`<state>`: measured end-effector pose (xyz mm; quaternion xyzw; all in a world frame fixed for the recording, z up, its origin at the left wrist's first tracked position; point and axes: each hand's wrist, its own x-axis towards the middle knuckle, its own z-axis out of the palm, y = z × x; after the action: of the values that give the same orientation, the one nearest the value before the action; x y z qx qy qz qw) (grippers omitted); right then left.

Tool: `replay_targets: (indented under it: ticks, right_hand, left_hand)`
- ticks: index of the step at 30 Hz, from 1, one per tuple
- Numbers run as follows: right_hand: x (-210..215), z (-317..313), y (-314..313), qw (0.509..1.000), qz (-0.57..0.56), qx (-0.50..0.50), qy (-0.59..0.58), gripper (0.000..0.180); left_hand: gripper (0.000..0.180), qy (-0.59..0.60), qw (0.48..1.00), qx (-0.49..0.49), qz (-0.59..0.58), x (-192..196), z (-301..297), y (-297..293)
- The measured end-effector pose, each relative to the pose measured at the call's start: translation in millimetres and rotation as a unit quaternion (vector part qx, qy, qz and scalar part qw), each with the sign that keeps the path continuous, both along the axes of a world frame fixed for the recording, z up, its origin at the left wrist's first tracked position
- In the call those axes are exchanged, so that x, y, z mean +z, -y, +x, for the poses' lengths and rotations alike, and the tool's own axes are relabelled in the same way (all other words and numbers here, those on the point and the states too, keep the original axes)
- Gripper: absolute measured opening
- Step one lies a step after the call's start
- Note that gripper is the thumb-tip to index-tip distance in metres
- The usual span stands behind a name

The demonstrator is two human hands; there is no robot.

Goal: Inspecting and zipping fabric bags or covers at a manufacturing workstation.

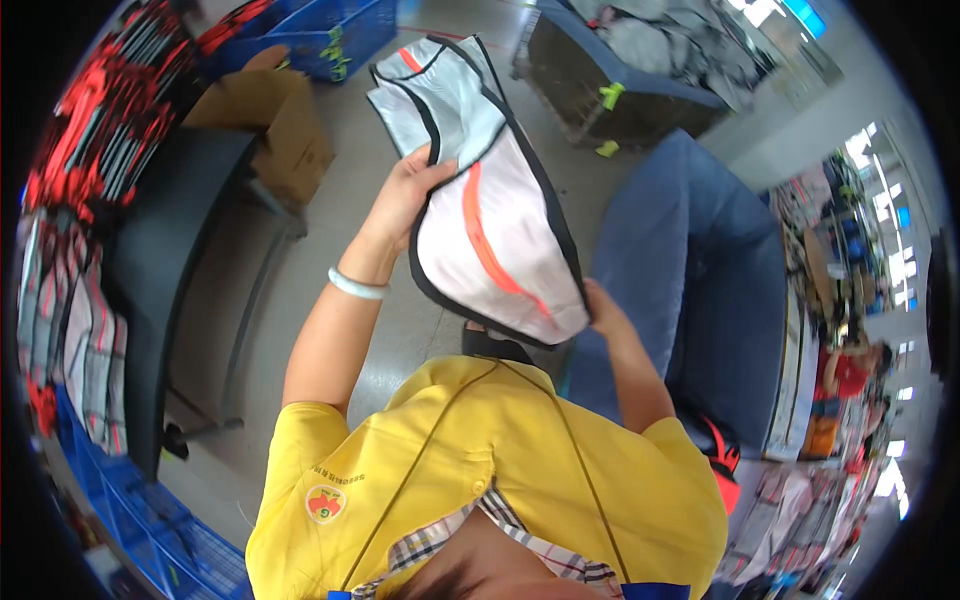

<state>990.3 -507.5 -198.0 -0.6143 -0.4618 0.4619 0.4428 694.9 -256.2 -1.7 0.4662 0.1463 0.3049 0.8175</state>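
Between my hands hangs a sewn fabric piece (525, 205), pale pink and light grey, with black bound edges and an orange stripe down it. My left hand (405, 190) is closed on its left edge, thumb on top, near where the grey part meets the pink. At the lower right corner my right hand (602, 308) pinches the black border; most of its fingers are hidden behind the cloth. The piece is held up in front of me, over the floor, its grey end folded in layers at the far side.
A dark table (185, 260) stands at left, beside stacked red-and-black pieces (110, 120). Beyond it are a cardboard box (275, 125) and a blue crate (345, 40). To my right is a large blue cloth-lined bin (640, 230); another bin (600, 75) holds grey pieces.
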Motion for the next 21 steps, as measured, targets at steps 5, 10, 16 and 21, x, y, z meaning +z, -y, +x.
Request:
replay_targets:
  ticks: [5,10,16,21]
  right_hand:
    - [-62.6,-164.3,-182.6,0.929,-0.165,0.063,-0.324,0.028]
    - [-73.8,-302.7,-381.9,0.921,-0.14,0.113,-0.346,0.027]
    - [-79.5,-502.6,-540.9,0.901,-0.086,0.141,-0.4,0.026]
    - [-59.8,-620.1,-645.7,0.833,-0.09,0.192,-0.511,0.026]
  left_hand:
    - [0.024,-0.076,0.981,0.142,0.111,-3.1,-138.9,-1.6]
    - [0.015,-0.211,0.906,0.249,0.268,4.0,-247.4,-17.6]
    - [0.018,-0.334,0.781,0.422,0.317,37.1,-353.4,-76.3]
    - [0.025,-0.405,0.715,0.449,0.352,50.7,-414.8,-118.6]
